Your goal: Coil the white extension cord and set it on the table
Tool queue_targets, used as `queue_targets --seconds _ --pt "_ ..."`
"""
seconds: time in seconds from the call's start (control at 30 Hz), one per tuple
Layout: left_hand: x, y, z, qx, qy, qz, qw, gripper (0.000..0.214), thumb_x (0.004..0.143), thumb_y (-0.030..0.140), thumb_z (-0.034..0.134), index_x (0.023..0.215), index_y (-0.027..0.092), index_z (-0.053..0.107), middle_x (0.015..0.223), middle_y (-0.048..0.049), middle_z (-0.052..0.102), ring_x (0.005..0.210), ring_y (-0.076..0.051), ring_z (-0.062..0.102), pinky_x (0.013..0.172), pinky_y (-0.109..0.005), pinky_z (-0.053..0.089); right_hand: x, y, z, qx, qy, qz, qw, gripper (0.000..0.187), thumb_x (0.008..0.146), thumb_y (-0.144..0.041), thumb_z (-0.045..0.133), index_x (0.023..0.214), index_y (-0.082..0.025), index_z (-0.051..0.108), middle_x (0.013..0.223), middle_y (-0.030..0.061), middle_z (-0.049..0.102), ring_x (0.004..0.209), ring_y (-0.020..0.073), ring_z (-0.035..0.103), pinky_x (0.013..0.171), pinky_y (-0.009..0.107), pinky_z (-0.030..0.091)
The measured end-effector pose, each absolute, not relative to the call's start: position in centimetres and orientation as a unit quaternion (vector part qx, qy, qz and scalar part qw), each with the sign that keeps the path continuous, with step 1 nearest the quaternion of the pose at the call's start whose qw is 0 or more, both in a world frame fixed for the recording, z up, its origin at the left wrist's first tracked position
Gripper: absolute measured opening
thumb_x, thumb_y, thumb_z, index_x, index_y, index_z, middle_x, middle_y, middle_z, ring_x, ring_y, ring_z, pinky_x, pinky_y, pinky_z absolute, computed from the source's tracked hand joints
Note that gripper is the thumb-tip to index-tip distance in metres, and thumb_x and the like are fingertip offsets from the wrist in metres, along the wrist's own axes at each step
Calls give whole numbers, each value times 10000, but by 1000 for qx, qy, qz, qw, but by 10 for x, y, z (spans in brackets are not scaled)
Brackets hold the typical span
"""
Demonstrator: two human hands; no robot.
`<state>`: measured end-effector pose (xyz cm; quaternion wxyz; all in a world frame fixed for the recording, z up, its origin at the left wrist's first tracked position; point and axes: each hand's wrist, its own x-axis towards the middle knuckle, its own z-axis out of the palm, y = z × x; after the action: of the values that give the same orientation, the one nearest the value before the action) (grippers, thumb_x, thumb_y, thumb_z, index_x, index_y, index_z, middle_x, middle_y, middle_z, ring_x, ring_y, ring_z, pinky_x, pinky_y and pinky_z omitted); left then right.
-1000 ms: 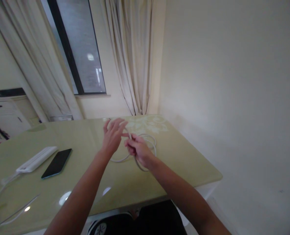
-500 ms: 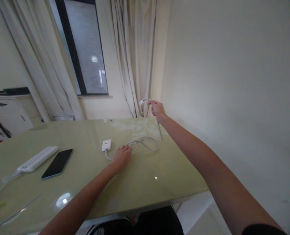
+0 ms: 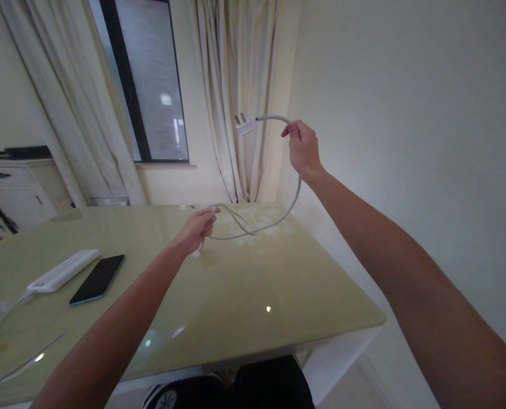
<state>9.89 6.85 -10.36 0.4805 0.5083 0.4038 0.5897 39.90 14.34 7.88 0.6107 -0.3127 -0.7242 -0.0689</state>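
Over the desk (image 3: 236, 307), a white cord (image 3: 296, 196) is held up

The pale wall (image 3: 406, 142) fills the right side of the scene. To the left of it stands the desk, greenish and shiny. Beyond its far edge there are light curtains (image 3: 44, 85) and a window (image 3: 150, 79) with a dark frame.

The right hand (image 3: 303, 149) is raised above the far right part of the desk. Its fingers are closed and grip the cord. The left hand (image 3: 195, 230) is lower, over the far middle of the desk, and its fingers are curled around the same cord. Between the hands the cord hangs in a wide curve and crosses itself. A small pale piece just below the left hand is too blurred to tell.

On the left side of the desk lies a long white power strip (image 3: 65, 271), and just to the right of it a dark phone (image 3: 97, 279), flat. The smallest is the plug (image 3: 247, 127) at one end of the cord: it is in the air, left of the right hand, with its metal pins upward.
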Motion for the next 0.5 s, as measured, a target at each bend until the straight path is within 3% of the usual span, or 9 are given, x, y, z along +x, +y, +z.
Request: queue_targets --seconds 0.2,0.5 --pt "98 61 -68 437 328 640 539 140 916 202 650 985 90 698 632 53 413 419 -23 259 358 -125 149 385 132 76 -344 -714 -111 599 473 1086 -473 330 920 -182 664 813 25 587 849 164 574 810 301 420" --pt "92 77 -110 325 310 619 644 147 986 105 499 1009 97 644 573 85 350 361 -20 265 332 -96 140 375 119 69 -383 -710 -103 582 457 1077 -466 353 881 -201 669 744 25 585 774 176 558 750 305 387"
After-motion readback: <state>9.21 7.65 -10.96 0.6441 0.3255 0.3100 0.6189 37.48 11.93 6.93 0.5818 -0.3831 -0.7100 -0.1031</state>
